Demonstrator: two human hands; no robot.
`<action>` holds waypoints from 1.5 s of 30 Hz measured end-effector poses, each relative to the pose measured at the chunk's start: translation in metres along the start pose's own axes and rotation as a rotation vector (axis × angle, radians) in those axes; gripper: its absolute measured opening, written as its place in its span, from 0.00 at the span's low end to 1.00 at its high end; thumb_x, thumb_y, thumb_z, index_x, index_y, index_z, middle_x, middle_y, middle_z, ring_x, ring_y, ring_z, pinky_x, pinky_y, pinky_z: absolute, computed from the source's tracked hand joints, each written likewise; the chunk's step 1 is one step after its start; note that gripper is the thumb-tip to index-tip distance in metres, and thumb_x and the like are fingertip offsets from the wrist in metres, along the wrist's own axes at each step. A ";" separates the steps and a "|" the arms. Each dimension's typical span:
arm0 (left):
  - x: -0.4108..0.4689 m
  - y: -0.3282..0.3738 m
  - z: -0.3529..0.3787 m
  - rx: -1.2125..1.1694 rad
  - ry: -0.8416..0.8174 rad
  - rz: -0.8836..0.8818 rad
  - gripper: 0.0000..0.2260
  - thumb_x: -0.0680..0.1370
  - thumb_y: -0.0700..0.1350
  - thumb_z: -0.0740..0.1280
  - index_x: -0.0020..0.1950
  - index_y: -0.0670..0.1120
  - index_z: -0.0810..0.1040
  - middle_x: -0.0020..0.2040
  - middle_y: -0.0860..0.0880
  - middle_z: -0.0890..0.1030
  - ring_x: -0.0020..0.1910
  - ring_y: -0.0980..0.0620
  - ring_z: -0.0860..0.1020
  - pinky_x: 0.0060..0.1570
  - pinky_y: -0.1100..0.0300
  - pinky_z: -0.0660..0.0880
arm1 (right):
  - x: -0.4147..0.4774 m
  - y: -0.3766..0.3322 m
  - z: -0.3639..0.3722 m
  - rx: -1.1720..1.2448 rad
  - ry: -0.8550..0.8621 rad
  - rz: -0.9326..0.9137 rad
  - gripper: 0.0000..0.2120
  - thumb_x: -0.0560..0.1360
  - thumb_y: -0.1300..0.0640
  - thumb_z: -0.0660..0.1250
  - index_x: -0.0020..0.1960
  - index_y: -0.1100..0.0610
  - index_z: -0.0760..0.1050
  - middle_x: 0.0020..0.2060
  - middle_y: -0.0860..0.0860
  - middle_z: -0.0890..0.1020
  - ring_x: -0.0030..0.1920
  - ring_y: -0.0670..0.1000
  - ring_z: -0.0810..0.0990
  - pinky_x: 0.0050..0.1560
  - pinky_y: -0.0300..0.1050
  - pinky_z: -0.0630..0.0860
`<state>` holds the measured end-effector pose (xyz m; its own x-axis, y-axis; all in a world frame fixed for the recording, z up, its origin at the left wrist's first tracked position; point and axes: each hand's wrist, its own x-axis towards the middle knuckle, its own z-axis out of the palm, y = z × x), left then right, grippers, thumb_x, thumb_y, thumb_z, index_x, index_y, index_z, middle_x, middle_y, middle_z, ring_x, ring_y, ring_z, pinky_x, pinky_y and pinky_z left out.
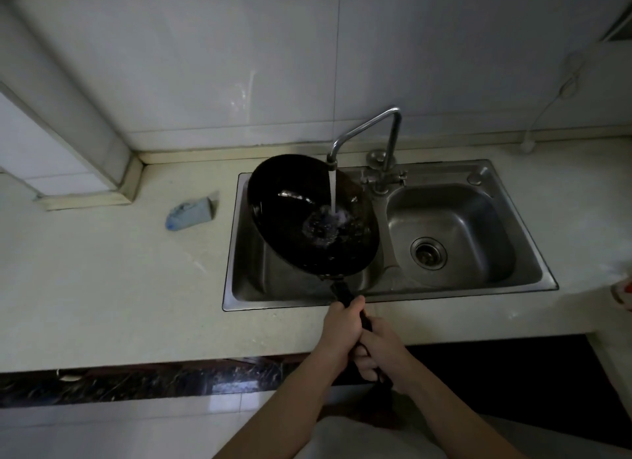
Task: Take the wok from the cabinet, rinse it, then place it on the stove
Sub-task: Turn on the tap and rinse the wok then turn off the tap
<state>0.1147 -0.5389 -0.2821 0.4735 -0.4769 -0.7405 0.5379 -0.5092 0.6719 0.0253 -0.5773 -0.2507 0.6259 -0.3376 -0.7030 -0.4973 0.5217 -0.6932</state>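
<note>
A black wok [287,215] hangs tilted over the left basin of the steel double sink [478,169]. Water runs from the faucet [362,130] into the wok and splashes near its middle. My left hand [342,325] grips the wok's dark handle close to the sink's front rim. My right hand [379,352] grips the same handle just behind it, nearer my body. The handle's end is hidden by both hands.
A crumpled blue cloth [189,212] lies on the pale counter [102,287] left of the sink. The right basin [455,219] holds only its drain. White tiled wall stands behind; a white cord hangs at the far right. The stove is out of view.
</note>
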 end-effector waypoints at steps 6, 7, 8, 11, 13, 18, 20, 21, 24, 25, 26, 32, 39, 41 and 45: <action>0.001 0.011 -0.004 -0.103 -0.121 -0.217 0.16 0.80 0.50 0.67 0.35 0.44 0.76 0.27 0.48 0.76 0.26 0.50 0.75 0.29 0.60 0.72 | -0.002 -0.021 0.006 -0.003 0.034 0.073 0.04 0.81 0.65 0.57 0.50 0.59 0.69 0.26 0.51 0.69 0.21 0.45 0.64 0.19 0.37 0.63; -0.001 0.012 -0.003 -0.131 -0.155 -0.247 0.17 0.81 0.50 0.65 0.35 0.44 0.75 0.26 0.49 0.74 0.24 0.52 0.73 0.25 0.62 0.70 | -0.004 -0.024 0.005 -0.028 0.053 0.075 0.04 0.81 0.66 0.57 0.51 0.60 0.70 0.26 0.52 0.69 0.21 0.45 0.65 0.19 0.38 0.63; -0.003 0.011 -0.001 -0.160 -0.196 -0.269 0.17 0.81 0.51 0.65 0.35 0.45 0.74 0.25 0.49 0.73 0.22 0.52 0.72 0.23 0.63 0.69 | -0.007 -0.026 0.004 -0.067 0.071 0.069 0.04 0.81 0.66 0.57 0.52 0.61 0.70 0.26 0.52 0.70 0.21 0.46 0.66 0.20 0.39 0.64; -0.009 0.008 0.004 -0.236 -0.280 -0.286 0.17 0.81 0.53 0.65 0.36 0.45 0.75 0.29 0.48 0.74 0.28 0.51 0.75 0.29 0.60 0.71 | -0.016 -0.027 -0.001 -0.243 0.122 0.023 0.04 0.80 0.65 0.58 0.54 0.63 0.70 0.27 0.54 0.72 0.20 0.47 0.68 0.20 0.38 0.65; -0.011 0.008 0.008 -0.265 -0.299 -0.265 0.16 0.81 0.54 0.65 0.37 0.46 0.77 0.32 0.48 0.76 0.32 0.51 0.77 0.35 0.58 0.72 | -0.015 -0.024 -0.005 -0.362 0.159 -0.029 0.04 0.80 0.64 0.59 0.54 0.62 0.70 0.26 0.54 0.73 0.20 0.49 0.70 0.22 0.40 0.68; -0.013 0.017 0.014 -0.298 -0.309 -0.132 0.16 0.83 0.50 0.63 0.36 0.48 0.71 0.32 0.51 0.74 0.32 0.54 0.73 0.38 0.59 0.71 | -0.006 -0.017 -0.016 -0.623 0.260 -0.188 0.02 0.81 0.59 0.62 0.50 0.55 0.69 0.28 0.54 0.80 0.21 0.53 0.78 0.21 0.42 0.71; -0.012 0.019 0.015 -0.244 -0.265 -0.073 0.16 0.83 0.48 0.63 0.36 0.47 0.71 0.32 0.50 0.75 0.30 0.53 0.74 0.35 0.61 0.72 | -0.006 -0.015 -0.018 -0.603 0.233 -0.205 0.05 0.80 0.60 0.62 0.46 0.56 0.69 0.26 0.52 0.78 0.20 0.53 0.75 0.20 0.42 0.70; -0.013 0.019 0.014 -0.215 -0.246 -0.038 0.17 0.83 0.48 0.63 0.35 0.47 0.72 0.31 0.49 0.75 0.30 0.53 0.74 0.34 0.62 0.72 | -0.007 -0.013 -0.018 -0.549 0.206 -0.201 0.06 0.80 0.61 0.62 0.45 0.58 0.70 0.25 0.52 0.76 0.19 0.53 0.73 0.21 0.43 0.70; -0.009 0.012 0.011 -0.132 -0.190 0.047 0.18 0.83 0.49 0.64 0.34 0.46 0.74 0.31 0.50 0.76 0.31 0.53 0.75 0.37 0.59 0.71 | -0.008 -0.012 -0.016 -0.366 0.117 -0.153 0.07 0.81 0.64 0.59 0.44 0.62 0.71 0.25 0.54 0.71 0.20 0.51 0.68 0.22 0.43 0.67; -0.009 0.011 0.009 -0.105 -0.166 0.068 0.18 0.83 0.50 0.64 0.34 0.46 0.75 0.31 0.50 0.77 0.31 0.53 0.76 0.38 0.59 0.71 | -0.009 -0.014 -0.013 -0.308 0.090 -0.124 0.08 0.82 0.63 0.58 0.45 0.62 0.71 0.25 0.55 0.70 0.20 0.50 0.67 0.21 0.41 0.65; -0.007 0.010 0.008 -0.076 -0.135 0.078 0.18 0.82 0.51 0.65 0.35 0.45 0.76 0.30 0.50 0.77 0.32 0.53 0.76 0.39 0.58 0.71 | -0.010 -0.016 -0.011 -0.247 0.062 -0.093 0.08 0.83 0.63 0.57 0.46 0.61 0.72 0.26 0.55 0.69 0.21 0.49 0.65 0.21 0.40 0.64; 0.003 0.005 -0.002 0.027 -0.030 0.056 0.17 0.81 0.54 0.65 0.45 0.41 0.79 0.37 0.46 0.80 0.37 0.50 0.79 0.37 0.59 0.72 | -0.003 -0.013 -0.005 0.055 -0.075 0.006 0.12 0.83 0.66 0.55 0.41 0.59 0.69 0.24 0.50 0.66 0.19 0.44 0.60 0.18 0.36 0.58; 0.002 0.022 -0.012 -0.102 -0.131 -0.222 0.18 0.81 0.51 0.65 0.34 0.45 0.77 0.26 0.48 0.76 0.25 0.51 0.75 0.27 0.62 0.70 | 0.004 -0.031 0.011 0.125 0.019 0.096 0.08 0.80 0.69 0.55 0.51 0.59 0.71 0.25 0.50 0.68 0.21 0.44 0.63 0.18 0.35 0.61; 0.002 0.021 -0.009 -0.172 -0.203 -0.291 0.18 0.80 0.54 0.65 0.35 0.45 0.76 0.27 0.48 0.75 0.26 0.51 0.74 0.27 0.60 0.69 | 0.004 -0.034 0.009 0.005 0.081 0.107 0.08 0.78 0.68 0.57 0.55 0.60 0.71 0.25 0.52 0.70 0.21 0.46 0.66 0.19 0.38 0.64; 0.001 0.015 -0.005 -0.290 -0.300 -0.298 0.16 0.74 0.59 0.70 0.38 0.46 0.81 0.36 0.46 0.76 0.37 0.48 0.76 0.38 0.56 0.70 | 0.008 -0.033 0.002 -0.349 0.178 0.056 0.10 0.78 0.63 0.60 0.59 0.62 0.70 0.26 0.55 0.77 0.21 0.51 0.74 0.23 0.41 0.70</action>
<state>0.1272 -0.5432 -0.2732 0.0722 -0.5477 -0.8336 0.8102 -0.4552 0.3692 0.0479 -0.5953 -0.2331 0.4932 -0.4625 -0.7368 -0.7215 0.2557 -0.6435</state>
